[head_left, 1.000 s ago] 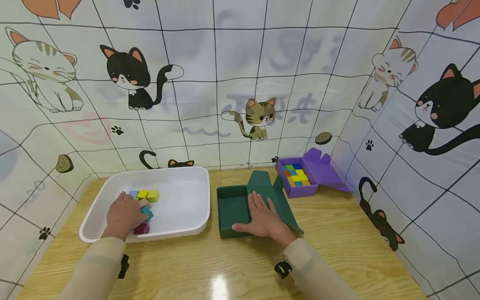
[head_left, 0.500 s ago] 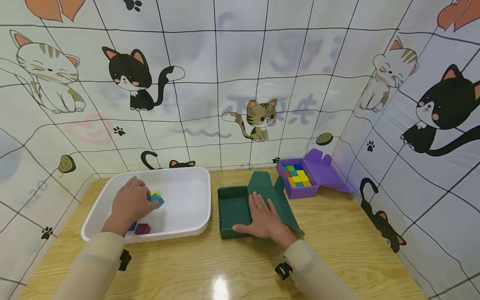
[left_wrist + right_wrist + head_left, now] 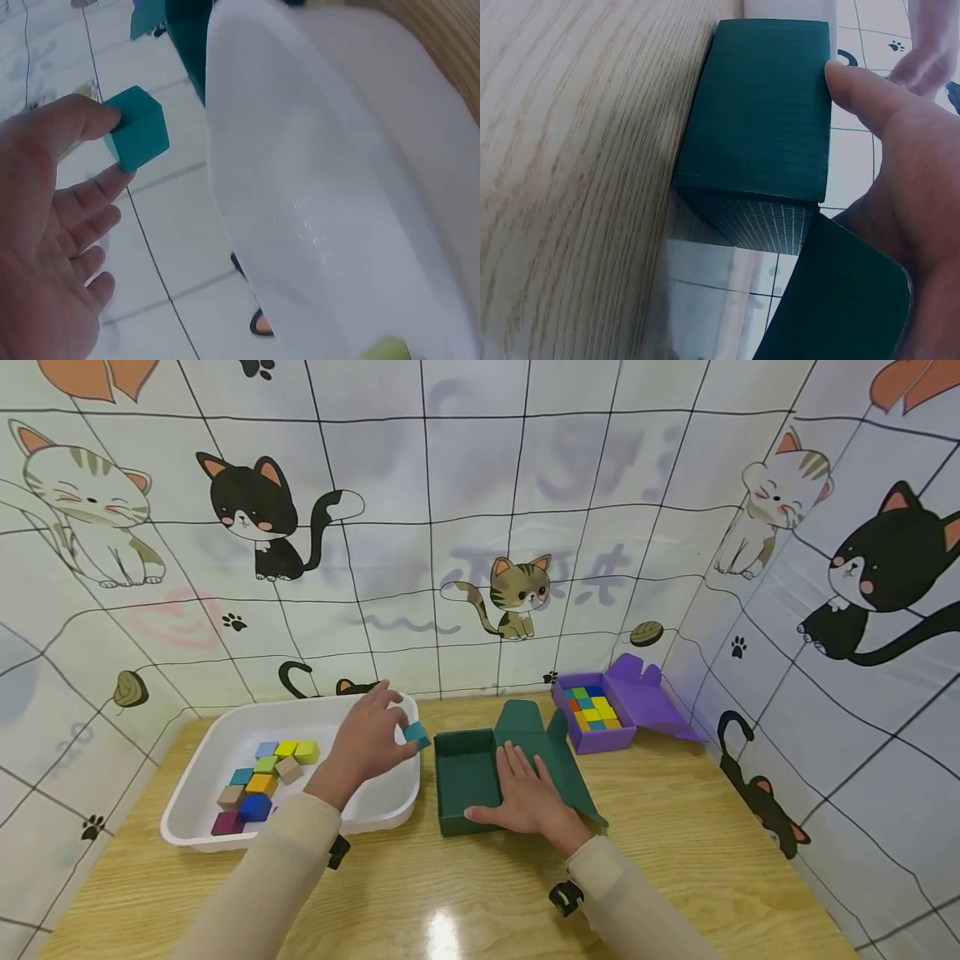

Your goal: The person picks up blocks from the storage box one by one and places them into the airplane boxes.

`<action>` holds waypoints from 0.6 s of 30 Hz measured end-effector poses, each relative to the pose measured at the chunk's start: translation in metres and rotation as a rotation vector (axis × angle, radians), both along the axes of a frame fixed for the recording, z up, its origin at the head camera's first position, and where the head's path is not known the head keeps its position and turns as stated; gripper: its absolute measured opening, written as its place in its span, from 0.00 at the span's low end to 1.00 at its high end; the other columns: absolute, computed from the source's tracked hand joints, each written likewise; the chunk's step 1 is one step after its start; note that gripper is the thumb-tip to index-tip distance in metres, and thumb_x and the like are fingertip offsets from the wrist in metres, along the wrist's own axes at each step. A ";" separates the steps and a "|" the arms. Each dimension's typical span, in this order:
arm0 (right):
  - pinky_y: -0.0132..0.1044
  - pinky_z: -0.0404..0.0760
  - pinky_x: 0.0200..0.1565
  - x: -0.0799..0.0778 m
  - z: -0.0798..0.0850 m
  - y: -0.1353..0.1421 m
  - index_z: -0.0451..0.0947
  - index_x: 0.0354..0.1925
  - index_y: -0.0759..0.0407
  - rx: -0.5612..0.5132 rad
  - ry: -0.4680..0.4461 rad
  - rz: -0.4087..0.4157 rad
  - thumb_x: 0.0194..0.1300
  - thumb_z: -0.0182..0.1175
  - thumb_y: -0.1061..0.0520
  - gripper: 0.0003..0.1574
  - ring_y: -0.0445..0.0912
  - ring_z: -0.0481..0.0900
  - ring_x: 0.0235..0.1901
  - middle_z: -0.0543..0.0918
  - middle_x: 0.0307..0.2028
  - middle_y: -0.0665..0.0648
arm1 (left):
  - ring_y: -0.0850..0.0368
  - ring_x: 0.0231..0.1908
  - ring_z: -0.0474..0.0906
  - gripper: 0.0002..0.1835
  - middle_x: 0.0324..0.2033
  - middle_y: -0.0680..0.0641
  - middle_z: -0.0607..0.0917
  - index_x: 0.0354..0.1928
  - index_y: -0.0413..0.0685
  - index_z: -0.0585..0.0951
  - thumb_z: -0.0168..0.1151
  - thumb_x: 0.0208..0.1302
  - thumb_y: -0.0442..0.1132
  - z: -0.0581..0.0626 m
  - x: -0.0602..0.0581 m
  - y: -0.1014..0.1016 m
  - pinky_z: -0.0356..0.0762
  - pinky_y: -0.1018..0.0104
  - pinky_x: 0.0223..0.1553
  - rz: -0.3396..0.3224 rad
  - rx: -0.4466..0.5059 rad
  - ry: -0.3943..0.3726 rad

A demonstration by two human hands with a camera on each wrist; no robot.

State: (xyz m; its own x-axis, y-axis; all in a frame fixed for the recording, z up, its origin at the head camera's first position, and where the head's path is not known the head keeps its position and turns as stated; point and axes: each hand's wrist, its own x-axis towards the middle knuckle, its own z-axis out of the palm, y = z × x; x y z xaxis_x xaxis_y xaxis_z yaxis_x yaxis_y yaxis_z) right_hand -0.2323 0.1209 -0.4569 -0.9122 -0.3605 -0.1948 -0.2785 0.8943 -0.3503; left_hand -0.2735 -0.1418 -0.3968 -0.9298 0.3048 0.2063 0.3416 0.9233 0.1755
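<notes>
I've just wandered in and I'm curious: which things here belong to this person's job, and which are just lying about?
In the job, it seems:
left hand, pinching a teal block
white tray, holding other blocks
green box, under the right hand

Apparently just nearby:
purple box and the blocks inside, untouched by either hand
cat-print wall sheet, a backdrop

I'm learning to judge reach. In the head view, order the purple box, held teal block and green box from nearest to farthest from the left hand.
1. Held teal block: pinched by the left hand.
2. Green box: just right of the block.
3. Purple box: farther right, beyond the green box.
</notes>
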 end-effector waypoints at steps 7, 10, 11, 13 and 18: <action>0.59 0.38 0.76 0.000 -0.003 -0.001 0.40 0.77 0.62 0.025 0.001 -0.001 0.56 0.53 0.20 0.71 0.55 0.41 0.78 0.42 0.78 0.61 | 0.44 0.75 0.54 0.16 0.61 0.44 0.75 0.39 0.47 0.87 0.66 0.57 0.52 -0.015 -0.011 0.038 0.54 0.49 0.75 -0.061 -0.119 -0.037; 0.59 0.38 0.76 0.000 -0.004 -0.002 0.40 0.77 0.62 0.035 0.001 0.001 0.55 0.53 0.19 0.71 0.55 0.41 0.78 0.42 0.78 0.61 | 0.45 0.75 0.53 0.16 0.61 0.45 0.75 0.38 0.47 0.87 0.66 0.58 0.52 -0.023 -0.016 0.046 0.52 0.50 0.76 -0.061 -0.158 -0.054; 0.59 0.39 0.76 0.001 -0.004 -0.002 0.40 0.77 0.62 0.034 0.002 0.000 0.55 0.53 0.19 0.72 0.55 0.41 0.78 0.42 0.78 0.61 | 0.46 0.75 0.53 0.16 0.61 0.45 0.75 0.37 0.47 0.87 0.67 0.58 0.52 -0.025 -0.017 0.048 0.52 0.51 0.76 -0.060 -0.163 -0.057; 0.60 0.39 0.76 0.001 -0.004 -0.002 0.40 0.77 0.63 0.025 0.005 -0.001 0.55 0.53 0.20 0.71 0.56 0.42 0.78 0.43 0.78 0.62 | 0.46 0.75 0.53 0.15 0.61 0.45 0.76 0.35 0.47 0.87 0.68 0.57 0.52 -0.029 -0.019 0.051 0.52 0.52 0.76 -0.059 -0.181 -0.057; 0.59 0.39 0.76 0.001 -0.003 -0.001 0.40 0.77 0.63 0.019 0.009 -0.007 0.56 0.53 0.19 0.71 0.55 0.42 0.78 0.43 0.78 0.62 | 0.47 0.74 0.55 0.16 0.59 0.45 0.76 0.28 0.45 0.85 0.69 0.56 0.51 -0.035 -0.020 0.057 0.52 0.55 0.76 -0.066 -0.252 -0.041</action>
